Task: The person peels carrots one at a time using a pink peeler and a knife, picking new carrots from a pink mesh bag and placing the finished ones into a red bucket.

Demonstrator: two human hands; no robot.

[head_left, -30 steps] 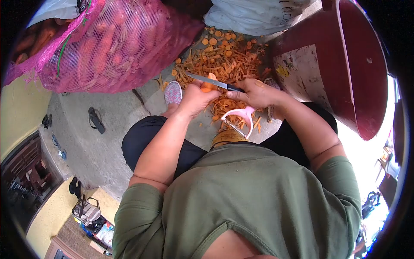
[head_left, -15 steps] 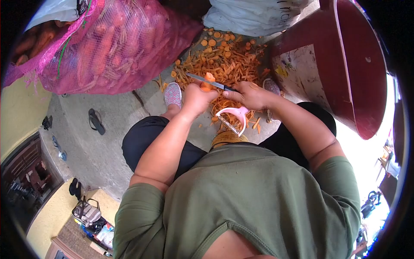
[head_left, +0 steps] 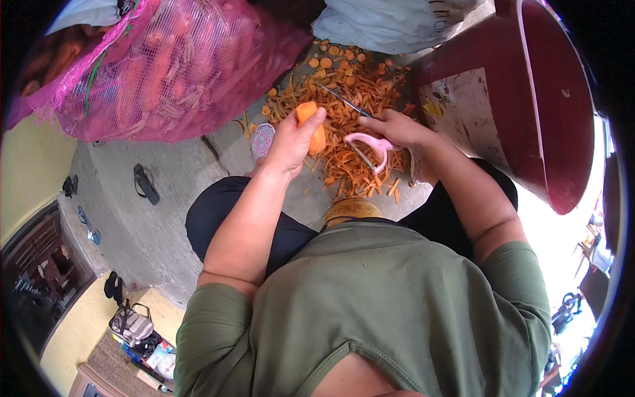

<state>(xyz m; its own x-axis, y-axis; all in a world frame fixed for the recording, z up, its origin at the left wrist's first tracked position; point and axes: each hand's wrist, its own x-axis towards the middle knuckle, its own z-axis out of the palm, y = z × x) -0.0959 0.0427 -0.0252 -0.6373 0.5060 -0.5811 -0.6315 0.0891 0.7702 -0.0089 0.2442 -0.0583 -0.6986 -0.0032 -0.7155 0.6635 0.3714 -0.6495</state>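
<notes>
My left hand (head_left: 289,144) is closed around a peeled orange carrot (head_left: 317,141), whose blunt top end shows above the fingers. In my right hand (head_left: 402,130) are two tools. A knife (head_left: 343,101) with a dark handle points up and left from it, its blade apart from the carrot. From the same hand hangs a pink Y-shaped peeler (head_left: 379,147), its blade towards my body. Beneath both hands, a heap of orange peelings (head_left: 344,165) and round cut-off ends covers the floor.
A pink mesh sack (head_left: 178,79) full of carrots stands at upper left. A large dark red tub (head_left: 476,86) leans at the right, near a whitish sack (head_left: 390,23). Between my knees is a yellowish object (head_left: 351,210). A slipper (head_left: 145,184) lies on the concrete at left.
My hands have moved apart. The carrot has turned more upright in my left hand, and the knife has swung away from it. The peeler has shifted up and right with my right hand.
</notes>
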